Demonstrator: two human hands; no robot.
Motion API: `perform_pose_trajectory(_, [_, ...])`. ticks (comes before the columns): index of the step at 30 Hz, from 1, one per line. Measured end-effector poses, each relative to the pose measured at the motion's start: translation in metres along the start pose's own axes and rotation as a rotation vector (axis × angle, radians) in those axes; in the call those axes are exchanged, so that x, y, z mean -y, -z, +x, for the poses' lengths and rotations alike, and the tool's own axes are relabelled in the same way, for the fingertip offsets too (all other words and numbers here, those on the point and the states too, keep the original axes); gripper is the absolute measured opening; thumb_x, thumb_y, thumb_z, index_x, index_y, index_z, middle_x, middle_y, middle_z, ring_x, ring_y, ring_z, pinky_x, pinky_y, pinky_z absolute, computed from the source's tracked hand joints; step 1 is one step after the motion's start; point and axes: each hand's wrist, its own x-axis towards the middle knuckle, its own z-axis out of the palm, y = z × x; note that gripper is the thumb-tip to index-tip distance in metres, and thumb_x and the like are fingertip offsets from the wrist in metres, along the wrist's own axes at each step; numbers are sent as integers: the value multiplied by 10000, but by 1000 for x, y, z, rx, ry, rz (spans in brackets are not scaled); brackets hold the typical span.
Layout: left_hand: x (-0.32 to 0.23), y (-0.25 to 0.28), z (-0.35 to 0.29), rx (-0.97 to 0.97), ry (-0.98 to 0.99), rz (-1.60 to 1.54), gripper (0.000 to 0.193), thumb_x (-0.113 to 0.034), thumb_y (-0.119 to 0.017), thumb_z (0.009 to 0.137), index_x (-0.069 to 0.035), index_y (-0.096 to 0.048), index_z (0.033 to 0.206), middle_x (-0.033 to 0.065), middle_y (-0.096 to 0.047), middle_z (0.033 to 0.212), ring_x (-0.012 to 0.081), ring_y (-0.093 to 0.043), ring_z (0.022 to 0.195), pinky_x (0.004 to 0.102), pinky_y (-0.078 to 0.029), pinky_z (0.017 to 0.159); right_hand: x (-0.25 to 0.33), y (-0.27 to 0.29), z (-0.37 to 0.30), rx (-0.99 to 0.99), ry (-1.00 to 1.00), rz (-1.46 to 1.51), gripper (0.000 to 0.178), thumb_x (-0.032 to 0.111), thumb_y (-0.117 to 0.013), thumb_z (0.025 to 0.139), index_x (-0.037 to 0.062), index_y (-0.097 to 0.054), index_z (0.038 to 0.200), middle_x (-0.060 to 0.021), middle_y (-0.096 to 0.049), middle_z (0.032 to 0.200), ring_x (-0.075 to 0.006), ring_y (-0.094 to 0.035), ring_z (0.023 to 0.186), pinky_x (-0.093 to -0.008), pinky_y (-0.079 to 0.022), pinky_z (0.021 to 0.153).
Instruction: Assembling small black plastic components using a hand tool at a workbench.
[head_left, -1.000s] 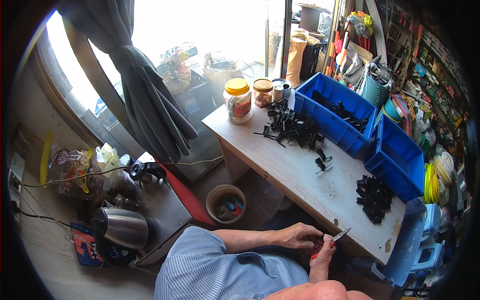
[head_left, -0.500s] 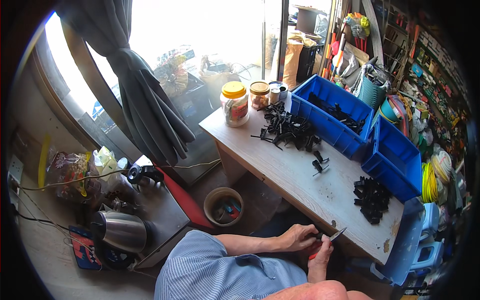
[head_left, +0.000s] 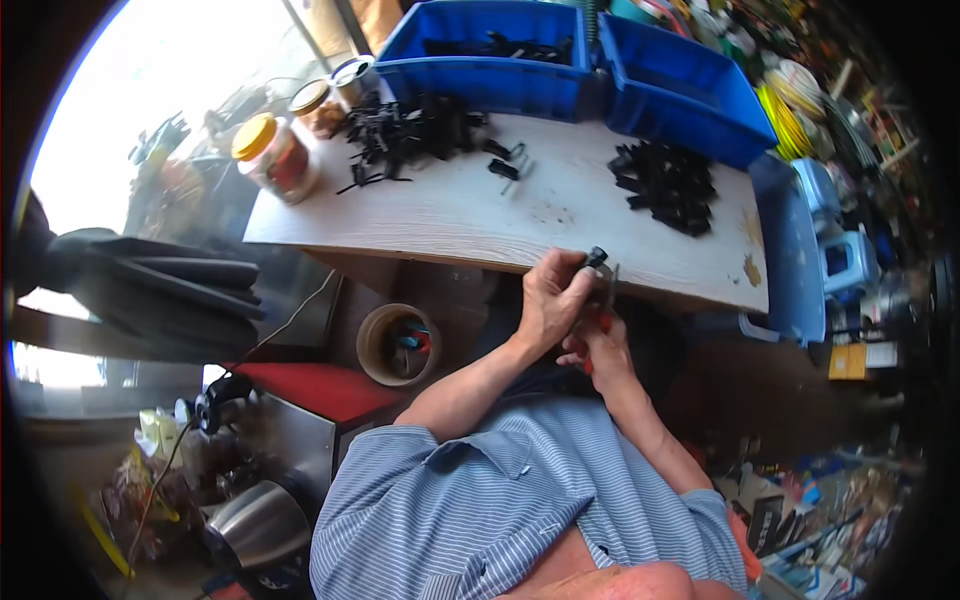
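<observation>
My left hand [head_left: 550, 300] is just off the table's front edge, its thumb and fingers pinching a small black plastic part [head_left: 597, 257]. Close beside it, my right hand [head_left: 608, 352] is closed round the red handles of what look like scissors [head_left: 612, 288]. Their slim metal blade points up beside the black part; whether it touches is hard to tell. On the table lie a spread heap of thin-legged black parts [head_left: 415, 135] at left and a compact pile of black pieces [head_left: 663, 187] at right. A loose black part [head_left: 503, 170] lies near the left heap.
Two blue bins [head_left: 480, 85] [head_left: 690, 110] line the table's [head_left: 450, 215] far side; the left one contains black parts. Jars [head_left: 275, 160] stand at the left end. A bucket [head_left: 372, 345] sits on the floor, near a cabinet with a kettle [head_left: 258, 525]. Blue stools [head_left: 848, 265] are at right.
The view has swung, so the table now lies straight ahead. My hands have risen to the table edge, the black part now showing at the left fingertips and the blade pointing more upward.
</observation>
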Motion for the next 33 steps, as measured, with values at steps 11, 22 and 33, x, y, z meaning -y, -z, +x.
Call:
perform_pose_trajectory(11, [10, -11, -21, 3, 18, 65, 185, -50, -681, 927, 45, -600, 1063, 48, -674, 846, 53, -598, 755, 225, -520, 677, 4, 1, -27, -1, 53, -186, 421, 336, -582, 905, 88, -505, 1237, -18, -627, 864, -117, -643, 813, -277, -547, 571])
perform_pose_trajectory(22, [9, -13, -18, 17, -3, 90, 168, -51, -683, 924, 43, -604, 1039, 39, -665, 834, 49, -591, 752, 220, -507, 671, 4, 3, -24, 32, 26, -229, 580, 341, -600, 884, 89, -458, 1386, -60, -610, 1103, -131, -625, 912, -320, -604, 645])
perform_pose_trajectory(33, [15, -9, -21, 33, 40, 136, 160, -57, -684, 917, 38, -620, 1029, 32, -670, 824, 47, -589, 737, 223, -504, 655, -1, 1, -24, 17, 11, -131, 325, 231, -604, 879, 37, -535, 1132, -46, -598, 774, -120, -604, 645, -320, -598, 554])
